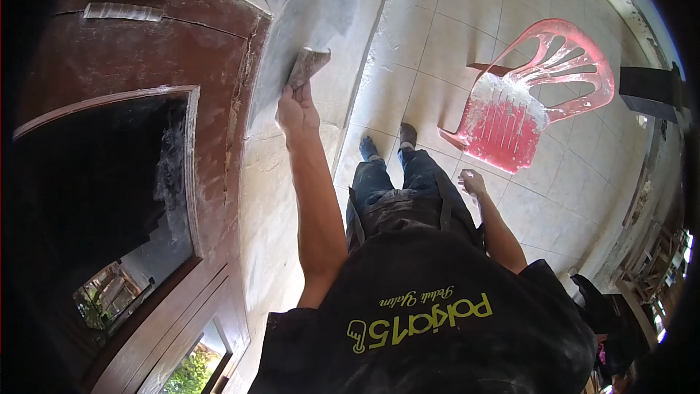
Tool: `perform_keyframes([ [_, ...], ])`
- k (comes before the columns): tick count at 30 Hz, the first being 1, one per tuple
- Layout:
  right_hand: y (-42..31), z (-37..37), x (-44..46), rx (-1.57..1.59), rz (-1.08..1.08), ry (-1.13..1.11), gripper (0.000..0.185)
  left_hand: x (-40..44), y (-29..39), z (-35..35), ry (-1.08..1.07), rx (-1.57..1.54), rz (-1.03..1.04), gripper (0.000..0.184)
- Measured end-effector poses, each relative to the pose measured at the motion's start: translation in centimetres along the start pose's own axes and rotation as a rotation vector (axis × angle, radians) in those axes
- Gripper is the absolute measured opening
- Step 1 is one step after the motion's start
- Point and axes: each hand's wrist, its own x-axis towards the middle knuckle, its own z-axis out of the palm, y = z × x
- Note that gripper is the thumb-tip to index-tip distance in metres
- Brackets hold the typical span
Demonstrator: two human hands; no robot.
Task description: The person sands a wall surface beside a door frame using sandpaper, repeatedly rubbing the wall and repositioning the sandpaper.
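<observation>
1. Flat tool [308,66], left: matt, rough-looking, dusty.
2. Wall [332,95], left: matt plaster, smooth in patches.
3. Chair [503,120], right: plastic, coated with chalky smears.
4. Floor [415,44]: smooth, glossy tiles.
5. Wooden frame [211,51], left: scuffed, faintly glossy.

Red plastic chair [503,131], pale tiled floor [467,22], brown frame [219,87], dark pane [87,175]

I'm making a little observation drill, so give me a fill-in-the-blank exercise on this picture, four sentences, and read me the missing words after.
1. The flat tool is held in the person's ____.
2. The plastic chair stands on the side of the person's ____.
3. The shirt is coloured ____.
4. The number printed on the shirt is ____.

Missing words: left hand; right hand; black; 15.
</observation>
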Motion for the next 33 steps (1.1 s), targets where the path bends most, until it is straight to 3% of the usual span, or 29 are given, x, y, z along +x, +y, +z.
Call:
perform_keyframes([
  [14, -2.2, 0.5, 1.1, -0.054, -0.006, -0.069, 0.041, -5.6, 1.0, -0.9, 0.087, 0.414, 0.312, 0.029],
  [27, -7.5, 0.8, 1.7, -0.159, -0.059, -0.133, 0.043, -4.6, 0.6, -1.2, 0.098, 0.628, 0.386, 0.027],
  [30, -8.6, 1.4, 1.1, -0.068, -0.091, -0.119, 0.045, -6.0, 1.7, 0.4, 0.105, 0.618, 0.530, 0.025],
  [33, -8.1, 1.8, 1.0, -0.056, -0.109, -0.128, 0.047, -3.0, -0.1, -2.8, 0.069, 0.748, 0.428, 0.024],
])
